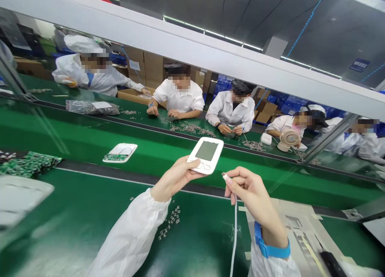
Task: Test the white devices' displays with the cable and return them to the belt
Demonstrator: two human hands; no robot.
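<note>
Two hands are raised over the green table (90, 212): the left hand (176, 176) grips a white device (206, 154) by its lower edge, and the right hand (251, 190) pinches the plug of a white cable (234, 229) just beside it. Small metal parts (170, 223) lie below.

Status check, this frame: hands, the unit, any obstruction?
Left hand grips white screen unit, held up. Right hand pinches white cable at plug end, close to unit, not touching. Nothing between them.

left hand (180, 176): raised, fingers closed in grip | right hand (251, 188): raised, fingertips pinched
</note>
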